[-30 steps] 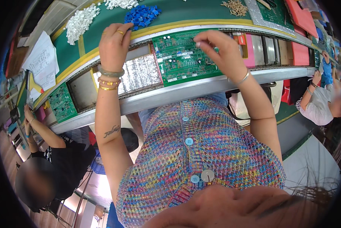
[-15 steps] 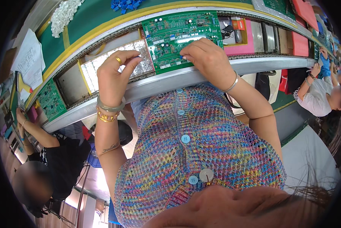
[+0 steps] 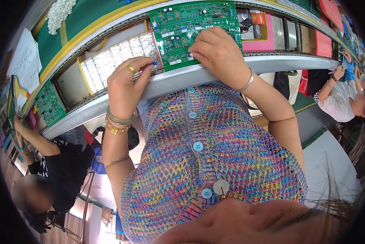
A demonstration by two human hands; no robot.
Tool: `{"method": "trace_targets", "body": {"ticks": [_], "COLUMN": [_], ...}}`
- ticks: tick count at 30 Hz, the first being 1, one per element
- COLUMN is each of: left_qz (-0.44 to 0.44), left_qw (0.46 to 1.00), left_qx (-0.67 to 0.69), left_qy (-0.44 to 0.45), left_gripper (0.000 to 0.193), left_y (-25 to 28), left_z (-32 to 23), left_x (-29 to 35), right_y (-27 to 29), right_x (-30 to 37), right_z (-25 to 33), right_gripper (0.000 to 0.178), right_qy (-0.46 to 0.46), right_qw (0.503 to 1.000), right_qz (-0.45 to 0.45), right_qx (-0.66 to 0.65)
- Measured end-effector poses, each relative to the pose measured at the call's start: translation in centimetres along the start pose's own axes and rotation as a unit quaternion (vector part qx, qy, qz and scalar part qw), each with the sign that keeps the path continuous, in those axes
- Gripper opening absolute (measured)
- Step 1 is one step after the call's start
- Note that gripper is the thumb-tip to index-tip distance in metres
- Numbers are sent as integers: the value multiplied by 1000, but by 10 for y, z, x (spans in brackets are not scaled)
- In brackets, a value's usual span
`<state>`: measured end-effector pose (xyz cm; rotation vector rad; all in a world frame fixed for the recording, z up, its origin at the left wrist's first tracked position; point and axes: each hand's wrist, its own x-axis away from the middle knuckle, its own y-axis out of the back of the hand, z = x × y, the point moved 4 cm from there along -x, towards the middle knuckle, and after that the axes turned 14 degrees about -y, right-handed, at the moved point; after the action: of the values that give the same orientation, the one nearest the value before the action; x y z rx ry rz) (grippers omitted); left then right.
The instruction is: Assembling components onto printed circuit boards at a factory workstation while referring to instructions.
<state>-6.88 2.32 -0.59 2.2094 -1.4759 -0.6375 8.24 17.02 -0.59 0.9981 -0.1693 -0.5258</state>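
A green circuit board (image 3: 176, 49) lies on the conveyor line in front of me, filled with many small parts. My left hand (image 3: 127, 83) is closed in a pinch on a small blue component (image 3: 154, 63), held just off the board's left edge. Over the board's lower right, my right hand (image 3: 221, 53) is closed too, its thumb and forefinger pinching a tiny blue-and-white component (image 3: 190, 55) close above the near edge. The fingers partly cover this piece, so its shape is unclear.
A metal rail (image 3: 178, 77) runs along my side of the line. White components (image 3: 60, 14) are heaped on the green bench beyond. Another circuit board (image 3: 49, 105) sits farther left, near a co-worker in black (image 3: 70, 171). Another person in white (image 3: 341, 105) works at the right.
The view has shifted, leaving the blue pile almost out of sight. My right fingertips have moved slightly left along the board. More of the blue component shows in my left hand.
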Motion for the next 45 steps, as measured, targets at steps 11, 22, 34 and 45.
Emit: {"method": "trace_targets", "body": {"ticks": [11,22,34,45], "left_qz": [0,-5,-21,-22], "left_qw": [1000,999,992,993], "left_qx": [-12,-34,-90,-86], "left_qy": [2,-24,-81,-73], "left_gripper": [13,10,11,10], "left_y": [-10,-15,-17,-19], "left_z": [-2,-2,-6,-2], "left_x": [0,-2,-10,-10], "right_y": [-2,7,-8,-11], "right_x": [2,6,69,67], "right_z": [3,2,7,7], "right_gripper": [14,16,16,16], "right_qy": [51,46,10,3], "right_qw": [998,999,998,998], "right_qz": [-18,-24,-14,-31], "right_qx": [25,-12,-57,-62]}}
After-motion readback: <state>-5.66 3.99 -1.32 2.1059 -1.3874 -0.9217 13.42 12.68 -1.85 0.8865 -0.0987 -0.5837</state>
